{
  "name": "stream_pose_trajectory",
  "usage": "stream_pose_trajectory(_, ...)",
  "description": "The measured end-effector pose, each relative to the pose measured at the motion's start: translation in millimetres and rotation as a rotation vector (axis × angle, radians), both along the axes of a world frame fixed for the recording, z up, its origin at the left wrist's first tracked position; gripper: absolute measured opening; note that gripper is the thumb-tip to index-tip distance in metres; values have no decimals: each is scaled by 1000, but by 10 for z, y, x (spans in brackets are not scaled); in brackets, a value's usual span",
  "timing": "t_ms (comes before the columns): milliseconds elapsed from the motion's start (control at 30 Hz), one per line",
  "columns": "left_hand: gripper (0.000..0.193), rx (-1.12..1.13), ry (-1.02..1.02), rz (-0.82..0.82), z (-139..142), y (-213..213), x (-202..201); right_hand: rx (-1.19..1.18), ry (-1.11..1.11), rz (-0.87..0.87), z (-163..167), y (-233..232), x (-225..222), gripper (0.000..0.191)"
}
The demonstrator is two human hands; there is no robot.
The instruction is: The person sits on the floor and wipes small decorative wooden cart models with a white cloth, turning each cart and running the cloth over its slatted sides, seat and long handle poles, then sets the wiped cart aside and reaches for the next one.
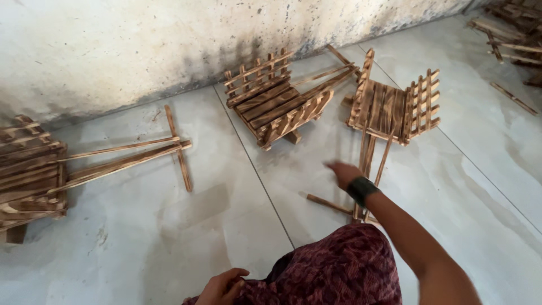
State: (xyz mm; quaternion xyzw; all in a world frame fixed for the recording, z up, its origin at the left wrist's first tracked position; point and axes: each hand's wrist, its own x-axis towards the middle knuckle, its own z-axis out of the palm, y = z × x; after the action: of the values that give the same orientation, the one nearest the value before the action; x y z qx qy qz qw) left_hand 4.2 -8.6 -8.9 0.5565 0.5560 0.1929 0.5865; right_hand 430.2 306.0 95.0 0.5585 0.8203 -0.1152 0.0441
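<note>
Fingers of right hand hover just left of cart shafts.

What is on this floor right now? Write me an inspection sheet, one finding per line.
Surface: pale tiled floor, stained, with dark grout lines.
Job's things: right-hand wooden slat cart lies with its handle sticks towards the person; middle slat cart stands beside it.
Clutter: third slat cart at left; stacked slat pieces at top right.
Hands: right hand, blurred, black wristband, reaches over the floor near the handle sticks, holding nothing visible; left hand rests on patterned maroon cloth, fingers curled.
Cables: nothing seen.
Surroundings: scuffed, stained wall.
</note>
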Motion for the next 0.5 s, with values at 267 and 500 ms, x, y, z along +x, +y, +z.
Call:
stream_pose_trajectory(267,30,-39,-99,56,-272,15,-16,346,317,74,512,831,-1933,86)
stream_pose_trajectory(500,28,-87,-230,40,-414,73,-3,308,370,28,472,1081,-2095,31)
